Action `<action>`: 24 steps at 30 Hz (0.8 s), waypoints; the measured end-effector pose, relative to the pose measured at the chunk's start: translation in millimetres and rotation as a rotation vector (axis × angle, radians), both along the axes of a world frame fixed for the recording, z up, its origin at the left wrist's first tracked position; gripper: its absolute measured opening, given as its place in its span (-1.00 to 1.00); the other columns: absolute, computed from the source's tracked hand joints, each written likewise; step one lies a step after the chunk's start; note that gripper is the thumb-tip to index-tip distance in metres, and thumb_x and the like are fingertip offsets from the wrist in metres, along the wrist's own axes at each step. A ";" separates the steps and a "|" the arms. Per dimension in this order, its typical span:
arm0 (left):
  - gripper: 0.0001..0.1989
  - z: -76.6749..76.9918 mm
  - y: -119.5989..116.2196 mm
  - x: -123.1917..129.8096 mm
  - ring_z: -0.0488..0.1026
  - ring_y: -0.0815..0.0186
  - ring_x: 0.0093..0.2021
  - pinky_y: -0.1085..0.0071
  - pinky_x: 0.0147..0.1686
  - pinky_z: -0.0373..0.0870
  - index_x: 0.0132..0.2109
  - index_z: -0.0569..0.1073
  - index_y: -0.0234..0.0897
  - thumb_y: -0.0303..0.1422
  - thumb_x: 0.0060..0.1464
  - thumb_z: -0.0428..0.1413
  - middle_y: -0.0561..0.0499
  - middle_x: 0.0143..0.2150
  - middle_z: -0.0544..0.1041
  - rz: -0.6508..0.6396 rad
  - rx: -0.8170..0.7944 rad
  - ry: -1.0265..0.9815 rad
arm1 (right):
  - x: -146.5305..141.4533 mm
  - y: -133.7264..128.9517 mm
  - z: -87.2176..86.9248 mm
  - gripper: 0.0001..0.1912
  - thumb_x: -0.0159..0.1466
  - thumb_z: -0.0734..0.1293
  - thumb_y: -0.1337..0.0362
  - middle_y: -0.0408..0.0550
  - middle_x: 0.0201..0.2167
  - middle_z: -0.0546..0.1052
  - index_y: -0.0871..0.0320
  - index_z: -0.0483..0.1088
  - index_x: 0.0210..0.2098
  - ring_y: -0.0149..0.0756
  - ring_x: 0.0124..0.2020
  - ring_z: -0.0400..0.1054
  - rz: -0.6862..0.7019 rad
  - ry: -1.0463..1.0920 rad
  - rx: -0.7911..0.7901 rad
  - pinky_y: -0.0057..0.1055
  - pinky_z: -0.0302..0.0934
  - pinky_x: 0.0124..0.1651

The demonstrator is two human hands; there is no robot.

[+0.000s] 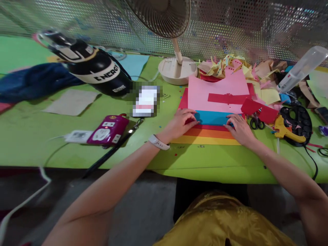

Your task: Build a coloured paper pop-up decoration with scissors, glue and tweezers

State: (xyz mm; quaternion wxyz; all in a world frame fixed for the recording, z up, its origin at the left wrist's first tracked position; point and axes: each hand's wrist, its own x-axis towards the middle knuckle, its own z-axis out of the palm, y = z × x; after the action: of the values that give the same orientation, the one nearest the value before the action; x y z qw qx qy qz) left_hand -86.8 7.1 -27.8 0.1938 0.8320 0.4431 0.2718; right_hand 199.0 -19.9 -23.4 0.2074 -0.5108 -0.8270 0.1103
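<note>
A blue paper strip (pixel 212 118) lies across a stack of coloured sheets. My left hand (pixel 182 122) pinches its left end, with thumb and fingers at the edge. At the right end, my right hand (pixel 237 127) grips the strip the same way. Beneath it show red, orange (pixel 205 132) and yellow (pixel 205 139) sheets. Just behind the strip lies a pink sheet (pixel 205 92) with a wavy far edge, and a narrow red strip (pixel 228 98) rests on it.
Scissors (pixel 257 123), a yellow glue gun (pixel 288 130) and a black tray (pixel 298 124) lie at the right. Behind are paper scraps (pixel 230 65) and a fan (pixel 176 70). Leftward are a phone (pixel 146 100), a purple power socket (pixel 109 129) and a black bottle (pixel 102 73).
</note>
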 end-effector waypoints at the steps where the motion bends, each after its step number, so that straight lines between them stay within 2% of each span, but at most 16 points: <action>1: -0.71 -0.9 0.1 -2.0 0.41 0.15 0.04 0.09 0.13 0.28 -0.31 0.44 -0.26 -0.12 0.21 0.06 -0.15 0.02 0.48 0.007 0.007 -0.003 | 0.1 0.0 -0.3 -0.84 0.36 0.21 0.20 0.09 0.03 0.46 0.09 0.35 -0.32 0.00 0.05 0.33 0.002 0.004 0.005 -0.03 0.22 0.08; 8: -0.74 -1.7 -1.6 -7.4 0.42 0.18 0.06 0.07 0.17 0.22 -0.30 0.44 -0.25 -0.15 0.19 0.10 -0.13 0.01 0.50 0.053 0.014 0.005 | 0.3 0.0 -2.9 -0.76 0.38 0.18 0.13 0.10 0.02 0.46 0.09 0.35 -0.32 -0.01 0.05 0.33 -0.001 0.019 0.022 -0.03 0.22 0.08; 14: -0.79 -0.8 -6.8 -2.6 0.43 0.18 0.08 -0.06 0.27 0.00 -0.32 0.42 -0.23 -0.19 0.19 0.11 -0.10 0.07 0.50 0.134 -0.030 0.025 | -0.7 2.1 -6.2 -0.68 0.38 0.17 0.05 0.11 -0.03 0.48 0.10 0.34 -0.38 0.00 0.04 0.34 -0.060 0.037 0.072 -0.02 0.20 0.09; 19: -0.85 5.0 -13.0 5.0 0.42 0.17 0.10 -0.04 0.27 0.00 -0.34 0.41 -0.24 -0.27 0.15 0.13 -0.11 0.08 0.50 0.215 -0.053 0.060 | 0.8 4.2 -9.4 -0.66 0.37 0.18 0.03 0.09 -0.08 0.48 0.09 0.31 -0.42 -0.02 0.04 0.34 -0.081 0.060 0.112 -0.02 0.16 0.12; 24: -0.85 12.3 -16.9 11.8 0.41 0.11 0.11 -0.13 0.28 -0.03 -0.37 0.37 -0.22 -0.29 0.13 0.13 -0.10 0.10 0.49 0.281 -0.102 0.093 | 2.5 4.7 -9.5 -0.70 0.35 0.22 0.05 0.10 -0.09 0.48 0.08 0.31 -0.42 -0.01 0.03 0.34 -0.094 0.058 0.108 -0.01 0.17 0.10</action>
State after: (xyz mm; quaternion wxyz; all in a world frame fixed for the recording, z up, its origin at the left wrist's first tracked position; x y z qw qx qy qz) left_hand -75.1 -9.8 -15.5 0.1754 0.7626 0.5768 0.2347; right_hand 201.5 -15.2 -32.8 0.2635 -0.5338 -0.8004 0.0706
